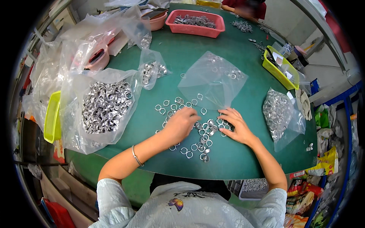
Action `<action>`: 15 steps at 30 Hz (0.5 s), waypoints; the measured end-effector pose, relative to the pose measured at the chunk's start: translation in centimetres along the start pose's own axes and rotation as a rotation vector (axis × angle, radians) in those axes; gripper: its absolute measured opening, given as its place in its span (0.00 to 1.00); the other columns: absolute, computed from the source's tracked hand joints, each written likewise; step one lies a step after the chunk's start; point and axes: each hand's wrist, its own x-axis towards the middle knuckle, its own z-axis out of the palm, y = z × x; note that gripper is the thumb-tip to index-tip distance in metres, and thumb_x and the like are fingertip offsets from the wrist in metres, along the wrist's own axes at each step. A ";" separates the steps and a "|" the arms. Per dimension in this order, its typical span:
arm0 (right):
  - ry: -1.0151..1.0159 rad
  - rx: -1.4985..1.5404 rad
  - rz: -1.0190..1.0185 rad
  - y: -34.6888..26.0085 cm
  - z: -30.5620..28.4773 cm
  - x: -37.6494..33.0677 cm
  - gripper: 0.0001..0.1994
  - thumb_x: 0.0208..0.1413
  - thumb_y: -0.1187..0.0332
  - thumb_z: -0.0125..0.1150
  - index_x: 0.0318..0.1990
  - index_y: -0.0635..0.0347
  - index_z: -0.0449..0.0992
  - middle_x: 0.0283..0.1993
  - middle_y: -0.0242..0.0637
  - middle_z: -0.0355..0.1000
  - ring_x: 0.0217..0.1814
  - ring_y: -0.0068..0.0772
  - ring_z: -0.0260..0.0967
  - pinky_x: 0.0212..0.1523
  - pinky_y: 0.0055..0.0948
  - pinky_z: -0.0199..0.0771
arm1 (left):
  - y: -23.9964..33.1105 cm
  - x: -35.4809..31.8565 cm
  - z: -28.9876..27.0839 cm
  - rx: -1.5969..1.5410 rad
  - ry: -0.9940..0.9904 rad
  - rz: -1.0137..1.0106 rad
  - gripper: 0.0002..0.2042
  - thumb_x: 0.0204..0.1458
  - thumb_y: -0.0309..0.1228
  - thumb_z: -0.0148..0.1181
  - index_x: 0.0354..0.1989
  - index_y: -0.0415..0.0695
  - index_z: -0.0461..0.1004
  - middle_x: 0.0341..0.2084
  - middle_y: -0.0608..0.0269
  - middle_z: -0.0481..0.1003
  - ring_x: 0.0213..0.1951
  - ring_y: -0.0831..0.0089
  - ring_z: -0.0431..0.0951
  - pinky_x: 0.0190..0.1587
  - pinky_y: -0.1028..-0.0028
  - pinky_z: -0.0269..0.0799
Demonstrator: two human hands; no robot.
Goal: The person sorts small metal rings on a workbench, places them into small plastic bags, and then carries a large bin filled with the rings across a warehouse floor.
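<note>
Loose silver metal rings (205, 137) with small tabs lie scattered in front of me on the green table. My left hand (179, 123), a bracelet on its wrist, is among them with its fingers curled together. Whatever those fingertips may hold is hidden. To its right, my right hand (238, 127) rests with fingers spread, touching a small cluster of rings beside its thumb and fingertips. Just beyond both hands lies a clear plastic bag (215, 87) with a few rings inside. A large open bag (133, 110) on the left is heaped with silver rings (106, 106).
A pink basin (182, 28) of metal parts stands at the far side, near another person's arm (239, 13). On the right are a yellow-green basket (279, 72) and a filled bag (277, 114). A smaller bag (152, 70) of rings and a yellow-green tray (52, 117) are left.
</note>
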 end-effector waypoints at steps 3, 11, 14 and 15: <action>0.013 -0.025 0.008 -0.8 0.1 -2.0 0.20 0.44 0.63 0.62 0.45 0.60 0.71 0.59 0.40 0.60 0.67 0.48 0.47 0.65 0.49 0.41 | 1.5 1.6 0.7 0.085 -0.074 0.151 0.15 0.42 0.20 0.55 0.42 0.41 0.73 0.41 0.58 0.69 0.46 0.61 0.67 0.47 0.65 0.61; 0.065 -0.042 0.082 -3.6 0.8 -4.0 0.28 0.44 0.62 0.63 0.55 0.58 0.64 0.61 0.39 0.57 0.68 0.45 0.46 0.65 0.48 0.39 | 1.1 3.7 2.7 0.084 -0.242 0.046 0.15 0.42 0.21 0.55 0.41 0.40 0.72 0.40 0.60 0.69 0.44 0.63 0.68 0.44 0.65 0.59; 0.119 -0.041 0.019 -3.8 1.0 -2.7 0.28 0.45 0.63 0.63 0.55 0.59 0.62 0.60 0.40 0.58 0.66 0.45 0.49 0.64 0.47 0.42 | 1.5 3.6 2.2 0.047 -0.238 0.016 0.14 0.40 0.21 0.57 0.39 0.39 0.72 0.38 0.59 0.69 0.44 0.62 0.68 0.44 0.65 0.60; 0.131 -0.045 -0.013 -3.9 1.1 -2.3 0.28 0.45 0.64 0.62 0.55 0.59 0.63 0.60 0.40 0.59 0.65 0.46 0.50 0.64 0.46 0.43 | 1.5 3.5 2.1 0.020 -0.209 0.026 0.14 0.39 0.21 0.58 0.38 0.39 0.72 0.39 0.58 0.69 0.43 0.62 0.68 0.44 0.66 0.61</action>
